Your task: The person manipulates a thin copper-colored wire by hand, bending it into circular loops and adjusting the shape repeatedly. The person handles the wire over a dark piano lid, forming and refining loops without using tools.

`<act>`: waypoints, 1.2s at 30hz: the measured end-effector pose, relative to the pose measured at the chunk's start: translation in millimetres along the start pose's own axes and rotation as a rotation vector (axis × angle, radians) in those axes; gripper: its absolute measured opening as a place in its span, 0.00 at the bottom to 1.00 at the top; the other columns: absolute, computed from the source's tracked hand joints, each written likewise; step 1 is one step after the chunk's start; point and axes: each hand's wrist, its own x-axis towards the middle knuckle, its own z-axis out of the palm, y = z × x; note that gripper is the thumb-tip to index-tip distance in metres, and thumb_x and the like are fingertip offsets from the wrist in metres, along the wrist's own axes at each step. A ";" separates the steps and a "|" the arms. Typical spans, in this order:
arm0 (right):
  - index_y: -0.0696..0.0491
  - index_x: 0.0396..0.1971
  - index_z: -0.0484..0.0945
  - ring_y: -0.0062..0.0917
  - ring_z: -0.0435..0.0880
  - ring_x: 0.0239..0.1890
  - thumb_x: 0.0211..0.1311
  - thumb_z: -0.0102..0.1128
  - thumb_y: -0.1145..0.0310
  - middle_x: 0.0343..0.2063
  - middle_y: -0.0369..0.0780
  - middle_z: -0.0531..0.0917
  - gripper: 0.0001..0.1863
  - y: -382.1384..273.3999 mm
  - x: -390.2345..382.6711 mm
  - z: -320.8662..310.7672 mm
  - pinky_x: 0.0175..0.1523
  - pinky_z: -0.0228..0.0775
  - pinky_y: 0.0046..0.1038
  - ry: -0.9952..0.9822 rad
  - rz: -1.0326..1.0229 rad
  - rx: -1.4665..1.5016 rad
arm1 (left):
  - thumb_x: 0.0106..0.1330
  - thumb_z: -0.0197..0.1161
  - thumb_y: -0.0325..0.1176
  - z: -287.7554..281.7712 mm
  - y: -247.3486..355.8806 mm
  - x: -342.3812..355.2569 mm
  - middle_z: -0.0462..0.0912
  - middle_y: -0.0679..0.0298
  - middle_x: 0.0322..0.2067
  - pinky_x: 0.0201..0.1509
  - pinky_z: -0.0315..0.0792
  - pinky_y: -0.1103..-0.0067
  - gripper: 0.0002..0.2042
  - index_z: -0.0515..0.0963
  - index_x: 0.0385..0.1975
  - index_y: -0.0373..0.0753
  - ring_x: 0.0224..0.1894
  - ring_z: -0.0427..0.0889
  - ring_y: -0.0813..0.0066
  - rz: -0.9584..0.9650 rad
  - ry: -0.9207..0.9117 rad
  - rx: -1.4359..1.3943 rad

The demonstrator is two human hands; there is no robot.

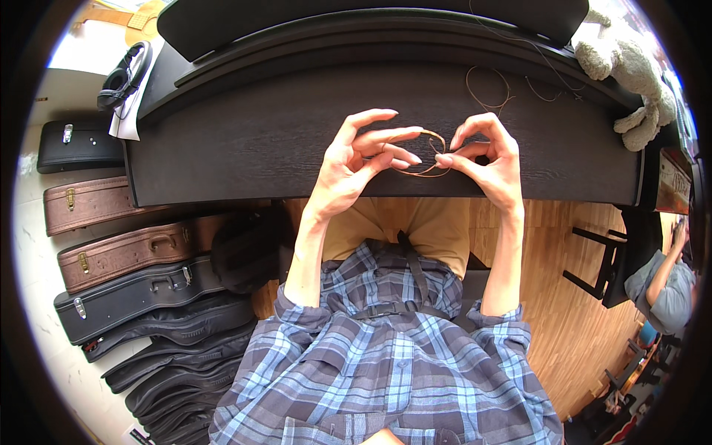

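Between my hands, above the front of a black wooden surface (245,141), is a small loop of coiled bronze-coloured string (426,175), which looks like a guitar string. My left hand (345,163) steadies the left side of the loop with thumb and fingers, its index finger raised. On the loop's right side, my right hand (495,156) pinches the string between thumb and index finger. A loose end curls up inside the loop. Farther back on the surface lies another loop of thin string (510,96), with a finer wire (547,62) to its right.
Headphones (122,78) rest at the far left, a grey plush toy (638,67) at the far right. Several instrument cases (122,256) line the left floor. A black stool (604,259) stands right; beyond it is another person (660,289). A guitar (141,24) shows top left.
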 end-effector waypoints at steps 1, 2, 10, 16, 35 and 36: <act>0.58 0.45 0.72 0.24 0.91 0.34 0.55 0.74 0.84 0.41 0.40 0.83 0.21 -3.0 0.3 1.7 0.41 0.86 0.21 0.006 0.013 -0.032 | 0.72 0.58 0.18 -0.3 -0.1 -0.3 0.80 0.43 0.59 0.55 0.84 0.67 0.25 0.62 0.67 0.35 0.50 0.88 0.57 -0.009 -0.015 0.015; 0.59 0.47 0.73 0.22 0.90 0.34 0.56 0.74 0.83 0.42 0.40 0.83 0.21 -6.1 0.7 3.3 0.40 0.85 0.20 0.017 0.039 -0.059 | 0.71 0.59 0.18 -0.5 -0.2 -0.5 0.81 0.43 0.57 0.54 0.84 0.66 0.24 0.63 0.66 0.35 0.48 0.89 0.56 -0.022 -0.027 0.033; 0.58 0.51 0.77 0.17 0.90 0.32 0.65 0.70 0.74 0.45 0.38 0.88 0.16 -13.5 6.1 2.0 0.39 0.80 0.18 -0.126 0.083 -0.120 | 0.71 0.59 0.18 -1.0 0.4 -3.1 0.83 0.43 0.55 0.51 0.84 0.68 0.23 0.64 0.64 0.35 0.47 0.89 0.57 -0.023 -0.055 -0.023; 0.56 0.45 0.85 0.17 0.89 0.31 0.67 0.66 0.73 0.39 0.38 0.89 0.09 -7.8 5.1 0.7 0.38 0.79 0.19 -0.213 0.069 -0.177 | 0.71 0.56 0.14 -3.8 0.7 -3.8 0.81 0.43 0.56 0.55 0.84 0.67 0.24 0.62 0.65 0.35 0.50 0.88 0.57 -0.029 -0.070 -0.062; 0.55 0.54 0.83 0.19 0.84 0.39 0.73 0.59 0.73 0.43 0.37 0.86 0.13 -6.8 4.8 -3.3 0.45 0.77 0.23 -0.237 -0.010 -0.117 | 0.72 0.62 0.22 -1.7 6.1 -2.0 0.81 0.40 0.54 0.50 0.87 0.68 0.24 0.61 0.65 0.34 0.46 0.89 0.58 -0.013 -0.004 -0.096; 0.55 0.55 0.82 0.19 0.84 0.40 0.74 0.58 0.73 0.45 0.37 0.86 0.13 -7.2 4.5 -3.2 0.45 0.77 0.23 -0.226 -0.020 -0.116 | 0.71 0.62 0.22 -1.6 6.3 -1.8 0.81 0.40 0.54 0.51 0.87 0.68 0.24 0.61 0.65 0.34 0.46 0.89 0.58 -0.007 -0.006 -0.089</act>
